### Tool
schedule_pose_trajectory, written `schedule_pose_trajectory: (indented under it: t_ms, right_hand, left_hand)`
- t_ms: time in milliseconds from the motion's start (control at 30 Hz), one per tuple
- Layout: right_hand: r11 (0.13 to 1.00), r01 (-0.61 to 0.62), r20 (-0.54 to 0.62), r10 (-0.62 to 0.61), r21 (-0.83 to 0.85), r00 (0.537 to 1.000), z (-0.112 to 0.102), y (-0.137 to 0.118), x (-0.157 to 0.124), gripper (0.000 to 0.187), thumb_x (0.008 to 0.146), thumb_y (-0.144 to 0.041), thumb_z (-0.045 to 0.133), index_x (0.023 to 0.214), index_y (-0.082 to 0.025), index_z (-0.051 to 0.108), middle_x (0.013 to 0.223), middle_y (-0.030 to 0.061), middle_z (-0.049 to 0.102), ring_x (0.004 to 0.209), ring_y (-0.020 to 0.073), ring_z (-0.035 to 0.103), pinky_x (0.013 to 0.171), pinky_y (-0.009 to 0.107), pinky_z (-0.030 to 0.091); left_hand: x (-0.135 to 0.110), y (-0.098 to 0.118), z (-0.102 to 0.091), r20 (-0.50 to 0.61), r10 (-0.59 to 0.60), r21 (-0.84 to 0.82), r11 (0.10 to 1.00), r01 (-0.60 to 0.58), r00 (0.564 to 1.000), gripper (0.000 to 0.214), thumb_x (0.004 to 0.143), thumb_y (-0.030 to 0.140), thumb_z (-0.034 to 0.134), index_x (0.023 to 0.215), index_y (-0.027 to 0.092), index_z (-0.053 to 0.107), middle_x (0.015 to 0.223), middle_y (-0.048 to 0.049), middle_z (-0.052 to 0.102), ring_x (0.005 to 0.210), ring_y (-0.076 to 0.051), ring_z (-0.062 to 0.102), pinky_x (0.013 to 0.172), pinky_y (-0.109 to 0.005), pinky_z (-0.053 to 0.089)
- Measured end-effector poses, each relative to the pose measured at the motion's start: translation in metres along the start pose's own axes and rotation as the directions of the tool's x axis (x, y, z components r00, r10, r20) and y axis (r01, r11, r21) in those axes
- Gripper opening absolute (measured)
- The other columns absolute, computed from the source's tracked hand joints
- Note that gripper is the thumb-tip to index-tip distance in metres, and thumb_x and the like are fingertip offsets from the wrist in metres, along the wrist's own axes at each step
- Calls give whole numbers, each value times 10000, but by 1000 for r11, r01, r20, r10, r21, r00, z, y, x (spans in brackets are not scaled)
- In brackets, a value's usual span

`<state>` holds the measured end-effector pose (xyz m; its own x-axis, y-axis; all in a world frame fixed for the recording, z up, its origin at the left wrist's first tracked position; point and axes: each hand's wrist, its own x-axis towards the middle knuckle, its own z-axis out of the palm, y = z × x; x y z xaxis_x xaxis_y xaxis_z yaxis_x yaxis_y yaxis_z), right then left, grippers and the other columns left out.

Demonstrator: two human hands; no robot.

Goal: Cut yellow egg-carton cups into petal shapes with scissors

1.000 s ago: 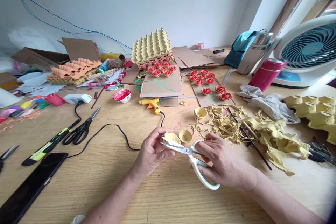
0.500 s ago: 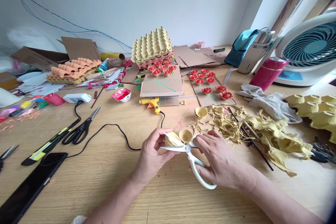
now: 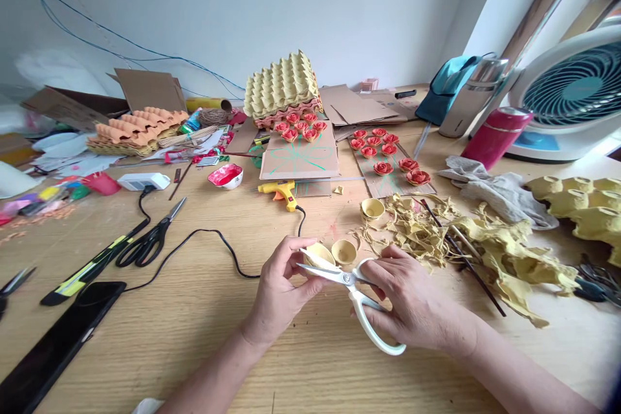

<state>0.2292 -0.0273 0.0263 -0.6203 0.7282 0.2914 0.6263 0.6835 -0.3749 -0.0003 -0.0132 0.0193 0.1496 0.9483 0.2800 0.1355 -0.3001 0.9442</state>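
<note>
My left hand (image 3: 284, 288) is closed on a pale yellow egg-carton cup (image 3: 321, 253), its fingers and thumb at the cup's left side. My right hand (image 3: 412, 301) holds white-handled scissors (image 3: 347, 279), with its fingers in the loops. The blades point left and lie across the near side of the held cup, slightly apart; the exact contact is partly hidden. A second yellow cup (image 3: 344, 251) rests on the table just beyond the scissors. Further back stand more cups (image 3: 372, 209), seemingly nested together.
Yellow carton scraps (image 3: 417, 233) and a dark stick (image 3: 463, 259) lie to the right. A yellow glue gun (image 3: 281, 193) sits ahead, its cord crossing the table. Red flowers stand on cardboard (image 3: 298, 158) behind it. Black scissors (image 3: 150, 236) and a cutter knife (image 3: 92, 268) are at left.
The scissor blades have come closer together at the held cup. Both hands have stayed almost in place, and the lower scissor handle has shifted slightly right and toward me.
</note>
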Motion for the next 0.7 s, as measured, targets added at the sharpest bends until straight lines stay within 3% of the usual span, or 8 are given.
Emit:
schedule_pose_trajectory:
  t_ms: [200,333,433,700]
  right_hand:
    - [999,32,-32,-32,-3,999,0,1,-1,251,903,-327,577,748,-222,410,636,-40,563,531,130,448,677,310,306]
    - [999,40,-55,-40,-8,998,1,3,-2,258,902,-309,574,745,-221,390,627,-48,543,518,124,430,672,305,303]
    - [999,37,-53,-38,-13,998,1,5,-1,248,898,-298,571,754,-220,384,643,-45,543,532,128,434,677,308,299]
    - [998,-43,-14,42,-50,999,-2,3,3,215,899,-366,551,816,-213,425,734,-7,566,649,170,511,725,336,289]
  left_hand:
    - [-2,1,3,-38,39,-29,999,-40,999,422,732,245,815,1092,213,597,943,-20,626,795,-140,624,719,-233,520]
    - [-1,4,-2,77,15,-130,992,-5,997,362,840,256,718,1166,226,564,1171,-82,640,982,-173,639,853,-275,527]
    - [2,3,-6,148,-15,-216,975,47,989,302,902,273,639,1183,215,546,1207,-106,651,1019,-182,641,862,-284,527]
    - [3,-6,-3,92,-91,-191,976,107,992,452,817,303,748,1193,220,511,1224,-98,632,971,-169,633,868,-282,512]
